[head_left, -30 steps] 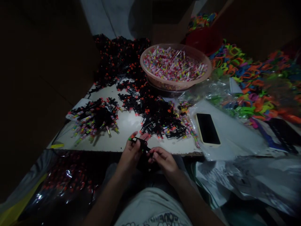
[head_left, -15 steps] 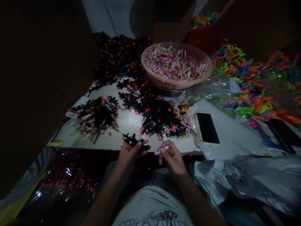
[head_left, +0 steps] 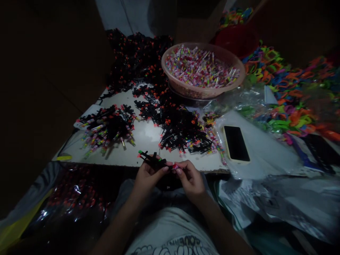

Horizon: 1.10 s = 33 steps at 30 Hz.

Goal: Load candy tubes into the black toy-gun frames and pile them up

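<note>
My left hand (head_left: 148,179) is closed around a black toy gun (head_left: 152,159) with a green tip and a bit of orange at its far left end. Between the thumb and fingers of my right hand (head_left: 191,179) is a small pink candy tube (head_left: 175,167), mostly covered by the fingers. The tube's end meets the rear end of the toy gun; whether one sits inside the other I cannot tell. Ahead of my hands lies a pile of black toy guns (head_left: 183,132). To the left rests a bunch of toy guns with colourful tubes on them (head_left: 106,127).
A pink basket (head_left: 204,91) full of small wrapped tubes stands at the back. A phone (head_left: 236,143) lies on plastic bags (head_left: 268,152) to the right. Colourful plastic pieces (head_left: 287,92) heap up beyond. More black toy guns (head_left: 135,60) cover the table's far left.
My right hand has moved left, bringing the candy tube against the toy gun's rear end. My left hand has turned slightly and grips the gun more closely. The view has shifted a little.
</note>
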Each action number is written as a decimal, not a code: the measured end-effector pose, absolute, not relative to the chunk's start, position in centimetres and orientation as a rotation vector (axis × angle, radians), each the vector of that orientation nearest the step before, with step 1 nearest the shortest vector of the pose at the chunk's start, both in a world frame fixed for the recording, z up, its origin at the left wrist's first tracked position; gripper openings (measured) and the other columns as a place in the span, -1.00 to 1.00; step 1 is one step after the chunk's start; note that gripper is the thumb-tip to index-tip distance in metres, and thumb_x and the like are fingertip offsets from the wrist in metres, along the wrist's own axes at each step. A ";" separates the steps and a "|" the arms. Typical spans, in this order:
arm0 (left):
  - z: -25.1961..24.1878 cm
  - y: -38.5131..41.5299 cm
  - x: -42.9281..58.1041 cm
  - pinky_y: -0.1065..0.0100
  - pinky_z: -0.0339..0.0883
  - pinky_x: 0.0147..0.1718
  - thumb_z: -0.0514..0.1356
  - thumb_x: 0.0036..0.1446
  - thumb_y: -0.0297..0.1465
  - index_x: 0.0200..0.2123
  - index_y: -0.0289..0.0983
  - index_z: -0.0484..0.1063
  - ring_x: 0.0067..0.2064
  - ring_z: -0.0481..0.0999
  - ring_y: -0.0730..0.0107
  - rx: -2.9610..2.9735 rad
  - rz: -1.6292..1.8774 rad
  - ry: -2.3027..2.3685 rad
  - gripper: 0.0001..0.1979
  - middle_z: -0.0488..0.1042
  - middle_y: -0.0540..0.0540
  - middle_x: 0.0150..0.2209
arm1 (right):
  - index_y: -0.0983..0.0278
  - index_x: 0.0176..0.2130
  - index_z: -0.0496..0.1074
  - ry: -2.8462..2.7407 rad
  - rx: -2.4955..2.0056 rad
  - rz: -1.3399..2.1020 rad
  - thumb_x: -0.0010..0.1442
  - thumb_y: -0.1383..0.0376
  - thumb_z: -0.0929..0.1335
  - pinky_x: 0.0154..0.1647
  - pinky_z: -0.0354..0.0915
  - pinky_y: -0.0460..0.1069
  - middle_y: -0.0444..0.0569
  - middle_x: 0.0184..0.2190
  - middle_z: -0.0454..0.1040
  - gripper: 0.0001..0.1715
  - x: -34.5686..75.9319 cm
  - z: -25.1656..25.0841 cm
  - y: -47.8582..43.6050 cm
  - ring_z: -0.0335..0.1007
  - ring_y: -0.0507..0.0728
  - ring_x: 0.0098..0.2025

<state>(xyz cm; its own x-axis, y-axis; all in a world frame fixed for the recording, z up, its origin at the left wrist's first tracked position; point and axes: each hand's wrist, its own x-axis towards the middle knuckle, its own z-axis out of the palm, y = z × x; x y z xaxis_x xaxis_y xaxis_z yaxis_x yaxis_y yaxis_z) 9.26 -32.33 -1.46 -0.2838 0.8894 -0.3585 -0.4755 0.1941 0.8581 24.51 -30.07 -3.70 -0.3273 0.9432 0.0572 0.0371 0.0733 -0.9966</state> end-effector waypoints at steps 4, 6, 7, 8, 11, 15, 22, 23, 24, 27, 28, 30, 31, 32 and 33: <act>-1.2 -32.3 9.4 0.31 0.45 -0.23 0.46 -0.34 -0.43 -0.27 -0.26 0.31 -0.24 0.56 0.29 0.442 1.415 1.257 -0.48 0.53 0.03 -0.36 | 0.21 -0.16 0.34 -1.657 -1.036 1.233 0.30 0.21 0.23 -0.24 0.32 -0.02 -0.02 -0.26 0.51 -0.83 24.5 -3.7 -30.2 0.43 0.10 -0.26; -1.3 -32.3 9.5 0.30 0.43 -0.20 0.46 -0.35 -0.42 -0.27 -0.27 0.32 -0.20 0.56 0.26 0.429 1.413 1.307 -0.47 0.54 0.01 -0.35 | 0.21 -0.15 0.33 -1.795 -1.056 1.023 0.31 0.28 0.19 -0.18 0.31 0.01 0.00 -0.25 0.50 -0.83 24.0 -3.7 -30.5 0.42 0.13 -0.22; -1.3 -32.3 9.5 0.30 0.42 -0.18 0.46 -0.35 -0.41 -0.26 -0.27 0.32 -0.19 0.56 0.26 0.421 1.417 1.338 -0.47 0.55 -0.01 -0.33 | 0.22 -0.14 0.32 -1.862 -1.068 0.898 0.31 0.31 0.17 -0.16 0.30 0.02 0.03 -0.25 0.49 -0.81 23.7 -3.8 -30.6 0.41 0.14 -0.20; -1.4 -32.3 9.5 0.29 0.41 -0.15 0.46 -0.33 -0.40 -0.26 -0.28 0.33 -0.17 0.55 0.25 0.414 1.419 1.366 -0.48 0.55 -0.03 -0.31 | 0.24 -0.13 0.31 -1.924 -1.083 0.780 0.31 0.33 0.16 -0.14 0.29 0.04 0.05 -0.25 0.48 -0.80 23.4 -3.8 -30.7 0.39 0.16 -0.19; -1.8 -32.2 9.8 0.27 0.40 -0.15 0.46 -0.30 -0.38 -0.23 -0.30 0.35 -0.18 0.56 0.22 0.374 1.402 1.379 -0.48 0.58 -0.10 -0.28 | 0.30 -0.12 0.29 -2.073 -1.149 0.523 0.30 0.30 0.18 -0.15 0.25 0.11 0.11 -0.26 0.43 -0.80 22.8 -4.0 -30.7 0.32 0.22 -0.20; -2.4 -32.3 10.3 0.23 0.41 -0.15 0.44 -0.25 -0.37 -0.25 -0.29 0.37 -0.21 0.58 0.21 0.276 1.355 1.226 -0.55 0.60 -0.11 -0.28 | 0.27 -0.27 0.28 -2.169 -1.157 0.414 0.29 0.29 0.16 -0.26 0.19 0.09 0.04 -0.40 0.38 -0.83 23.1 -4.2 -30.1 0.26 0.19 -0.33; -2.9 -32.1 10.6 0.24 0.42 -0.16 0.43 -0.23 -0.35 -0.23 -0.27 0.30 -0.23 0.58 0.23 0.329 1.336 1.233 -0.51 0.59 -0.12 -0.29 | 0.23 -0.31 0.27 -2.162 -1.131 0.669 0.25 0.29 0.22 -0.30 0.19 -0.01 -0.04 -0.43 0.36 -0.91 24.2 -4.2 -29.1 0.28 0.14 -0.34; -2.8 -31.8 10.3 0.24 0.43 -0.18 0.43 -0.23 -0.33 -0.22 -0.27 0.29 -0.26 0.58 0.24 0.350 1.361 1.278 -0.49 0.58 -0.11 -0.30 | 0.24 -0.24 0.30 -2.180 -1.141 0.677 0.24 0.26 0.25 -0.25 0.20 0.01 -0.01 -0.37 0.39 -0.90 24.5 -4.1 -28.6 0.30 0.15 -0.29; -2.6 -31.5 9.7 0.24 0.43 -0.21 0.43 -0.23 -0.31 -0.21 -0.27 0.29 -0.28 0.58 0.26 0.386 1.400 1.332 -0.48 0.57 -0.10 -0.30 | 0.24 -0.17 0.31 -2.201 -1.173 0.659 0.22 0.22 0.28 -0.19 0.19 0.03 0.01 -0.29 0.41 -0.81 25.0 -4.0 -28.1 0.31 0.18 -0.22; -1.5 -29.9 6.3 0.26 0.44 -0.31 0.37 -0.17 -0.23 -0.19 -0.25 0.29 -0.40 0.55 0.31 0.658 1.500 1.554 -0.51 0.49 -0.02 -0.38 | 0.23 -0.03 0.34 -2.232 -1.414 0.430 0.22 0.15 0.30 -0.07 0.13 0.11 0.07 -0.11 0.41 -0.65 26.9 -3.9 -25.9 0.28 0.24 -0.08; -0.9 -29.3 4.7 0.25 0.44 -0.34 0.35 -0.13 -0.20 -0.17 -0.24 0.29 -0.43 0.52 0.31 0.799 1.489 1.658 -0.53 0.46 0.00 -0.41 | 0.23 -0.02 0.36 -2.231 -1.511 0.323 0.24 0.16 0.29 -0.06 0.11 0.12 0.08 -0.09 0.41 -0.66 27.4 -4.0 -25.2 0.26 0.26 -0.06; 0.3 -27.9 1.2 0.23 0.42 -0.29 0.25 0.00 -0.17 -0.15 -0.25 0.36 -0.38 0.50 0.26 1.115 1.396 1.960 -0.62 0.43 -0.04 -0.42 | 0.22 0.01 0.38 -2.258 -1.647 0.136 0.26 0.18 0.26 -0.06 0.07 0.15 0.10 -0.04 0.39 -0.65 28.2 -4.2 -24.0 0.23 0.29 -0.03; 1.0 -27.3 -0.5 0.19 0.39 -0.18 0.21 0.05 -0.19 -0.12 -0.25 0.39 -0.26 0.50 0.19 1.272 1.331 2.149 -0.64 0.44 -0.10 -0.33 | 0.22 0.03 0.38 -2.282 -1.684 0.071 0.26 0.18 0.26 -0.06 0.06 0.17 0.12 -0.03 0.39 -0.63 28.4 -4.3 -23.6 0.22 0.30 -0.03; 1.6 -26.7 -2.1 0.14 0.34 -0.09 0.17 0.08 -0.21 -0.07 -0.25 0.41 -0.14 0.48 0.11 1.403 1.252 2.314 -0.63 0.43 -0.16 -0.23 | 0.22 0.05 0.38 -2.306 -1.703 0.029 0.26 0.17 0.27 -0.06 0.05 0.18 0.13 -0.02 0.39 -0.61 28.4 -4.5 -23.3 0.21 0.31 -0.03; 2.2 -26.2 -3.4 0.11 0.30 -0.02 0.15 0.10 -0.22 -0.01 -0.26 0.40 -0.06 0.44 0.04 1.475 1.176 2.436 -0.60 0.40 -0.21 -0.13 | 0.22 0.06 0.37 -2.321 -1.709 0.005 0.26 0.16 0.27 -0.06 0.04 0.19 0.14 -0.03 0.39 -0.59 28.3 -4.7 -23.1 0.21 0.31 -0.04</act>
<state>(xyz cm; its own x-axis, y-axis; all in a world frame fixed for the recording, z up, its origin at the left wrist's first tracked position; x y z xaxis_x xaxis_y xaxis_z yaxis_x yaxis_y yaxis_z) -3.44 -26.21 2.23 -0.5402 0.7792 0.3179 0.7336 0.2508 0.6316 28.31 -23.11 -4.70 -0.2751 0.9395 0.2041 0.9386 0.3084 -0.1544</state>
